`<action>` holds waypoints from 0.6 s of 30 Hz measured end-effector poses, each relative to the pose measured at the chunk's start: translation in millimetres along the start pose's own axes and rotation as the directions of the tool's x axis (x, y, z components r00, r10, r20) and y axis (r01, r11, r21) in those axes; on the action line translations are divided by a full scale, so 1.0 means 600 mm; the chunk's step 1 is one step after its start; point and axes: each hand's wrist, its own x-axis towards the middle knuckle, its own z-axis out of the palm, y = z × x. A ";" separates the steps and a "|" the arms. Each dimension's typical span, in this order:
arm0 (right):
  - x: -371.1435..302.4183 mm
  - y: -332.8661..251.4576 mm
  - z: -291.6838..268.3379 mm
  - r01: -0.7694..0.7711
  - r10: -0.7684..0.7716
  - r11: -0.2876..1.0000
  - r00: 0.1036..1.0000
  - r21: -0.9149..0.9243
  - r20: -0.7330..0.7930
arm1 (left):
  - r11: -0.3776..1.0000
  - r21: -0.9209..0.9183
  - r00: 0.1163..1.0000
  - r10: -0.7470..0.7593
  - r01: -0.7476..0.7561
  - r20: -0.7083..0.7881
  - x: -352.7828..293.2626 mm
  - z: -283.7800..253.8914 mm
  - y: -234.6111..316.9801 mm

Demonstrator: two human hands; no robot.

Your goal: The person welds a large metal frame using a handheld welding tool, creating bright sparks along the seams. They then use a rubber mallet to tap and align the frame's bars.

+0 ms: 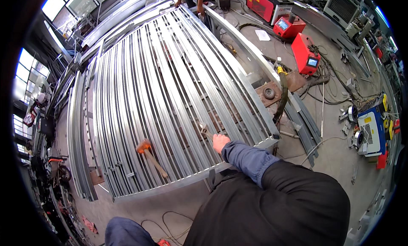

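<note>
A large metal frame of parallel galvanized slats lies before me. My right hand is closed around the handle of a wrench above the slats, close to the frame's near right corner. The wrench's jaw points away from me and to the left. To the left of that hand, a mallet with an orange-brown head and a wooden handle rests on the slats. My left hand is not in view; blue cloth shows at the lower left edge.
Another person's hands are at the frame's far end. Red machines with cables stand on the floor at the right. Loose metal profiles lie along the left side. A blue and white case sits at far right among wire spools.
</note>
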 end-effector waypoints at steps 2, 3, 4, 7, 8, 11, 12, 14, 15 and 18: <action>0.004 0.010 -0.013 -0.021 0.021 0.999 1.000 0.043 0.016 | 1.000 -0.010 0.999 0.022 -0.022 -0.031 -0.004 0.005 -0.003; -0.002 -0.006 -0.034 0.018 -0.024 0.997 0.996 0.074 0.085 | 1.000 -0.006 0.999 0.028 -0.028 -0.026 0.002 0.002 0.000; -0.007 -0.021 -0.056 0.056 -0.072 0.993 0.986 0.106 0.153 | 0.999 0.002 0.999 0.037 -0.037 -0.018 0.008 0.000 0.002; 0.004 0.002 -0.073 0.011 -0.064 0.975 0.971 0.221 0.232 | 0.997 -0.011 0.995 0.079 -0.080 -0.065 0.020 0.003 0.000; 0.005 0.022 -0.077 -0.027 -0.043 0.964 0.966 0.264 0.257 | 0.996 -0.015 0.992 0.086 -0.088 -0.089 0.016 0.003 -0.002; -0.034 0.075 -0.080 -0.036 -0.106 0.857 0.964 0.514 0.245 | 0.993 -0.025 0.985 0.111 -0.115 -0.129 0.017 -0.001 -0.002; -0.055 0.082 -0.084 -0.010 -0.124 0.852 0.968 0.523 0.220 | 0.992 -0.016 0.984 0.123 -0.126 -0.126 0.026 -0.006 0.002; -0.096 0.153 -0.066 0.071 -0.147 0.833 0.985 0.549 0.095 | 0.988 -0.018 0.976 0.151 -0.155 -0.155 0.038 -0.008 0.006; -0.129 0.154 -0.080 0.041 -0.144 0.786 0.983 0.617 0.118 | 0.987 -0.009 0.978 0.155 -0.158 -0.137 0.044 -0.013 0.011; -0.223 0.186 -0.129 -0.237 0.124 0.816 0.963 0.528 0.240 | 0.985 0.001 0.975 0.172 -0.173 -0.144 0.054 -0.022 0.021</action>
